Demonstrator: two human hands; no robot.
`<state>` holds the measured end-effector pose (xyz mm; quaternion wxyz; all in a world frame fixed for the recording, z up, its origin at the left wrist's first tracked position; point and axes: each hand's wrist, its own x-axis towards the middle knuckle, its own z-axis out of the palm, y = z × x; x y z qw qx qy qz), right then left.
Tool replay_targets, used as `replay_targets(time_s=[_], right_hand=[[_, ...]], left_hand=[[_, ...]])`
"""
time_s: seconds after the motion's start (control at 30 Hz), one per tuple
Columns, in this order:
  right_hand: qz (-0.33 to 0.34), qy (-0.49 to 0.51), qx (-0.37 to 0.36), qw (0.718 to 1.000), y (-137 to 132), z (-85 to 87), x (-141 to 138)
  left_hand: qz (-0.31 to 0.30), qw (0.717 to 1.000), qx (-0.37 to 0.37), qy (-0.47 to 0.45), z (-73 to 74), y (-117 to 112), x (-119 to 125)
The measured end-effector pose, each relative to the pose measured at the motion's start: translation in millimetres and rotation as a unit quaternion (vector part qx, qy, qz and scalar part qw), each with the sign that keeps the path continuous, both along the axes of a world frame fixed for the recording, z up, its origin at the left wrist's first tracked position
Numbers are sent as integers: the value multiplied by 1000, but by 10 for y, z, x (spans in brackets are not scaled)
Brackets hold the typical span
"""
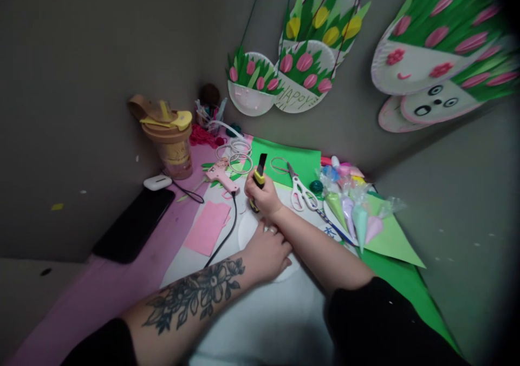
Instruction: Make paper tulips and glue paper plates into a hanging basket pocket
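Note:
My right hand [265,195] is closed around a yellow and black utility knife [259,177], held upright with its dark end pointing up and away from me. Just below it, my left hand [268,249] lies flat with fingers out, pressing on a round white paper plate [248,229]. The left hand covers much of the plate, and its fingertips lie close to the right wrist. A pair of white-handled scissors [301,193] lies to the right of the knife. On the left rests a pink glue gun [221,176] with a black cord.
Pink paper [208,228], a black phone [134,225], an earbud case [157,182] and a tumbler [173,144] stand or lie leftward. Piping bags [359,220] lie on the right. Green sheets [304,157] lie at the back. Paper-plate flower baskets [254,92] hang on the wall.

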<state>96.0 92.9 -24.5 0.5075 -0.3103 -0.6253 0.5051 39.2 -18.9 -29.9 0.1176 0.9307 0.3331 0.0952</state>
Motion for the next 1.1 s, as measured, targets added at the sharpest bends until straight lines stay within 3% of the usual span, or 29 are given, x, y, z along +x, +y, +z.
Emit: replay_targets(time_s=[0.3,0.37,0.5,0.63,0.8,0.97,1.1], right_hand=[[1,-21,10,1000,-48,-13,-73],[-15,27,4,1000,-65,95,-45],[-74,193,44,977,-143,517,173],[-139,225,51,963,-356,780,557],[-175,284,-47,941,-704,623,1137],[-249,389,-175,869,-1004,311,1638],[-284,429,-226,827,-1183,102,1789]], left_hand=[[-2,1000,-7,0,-29,2,-2],[-5,1000,-3,-6,-19,-1,-5],[-6,1000,15,-27,25,-17,-20],[-8,999,29,-18,92,2,-51],[50,999,1,18,288,73,-146],[151,978,-128,70,458,105,-273],[212,962,-171,22,431,146,-315]])
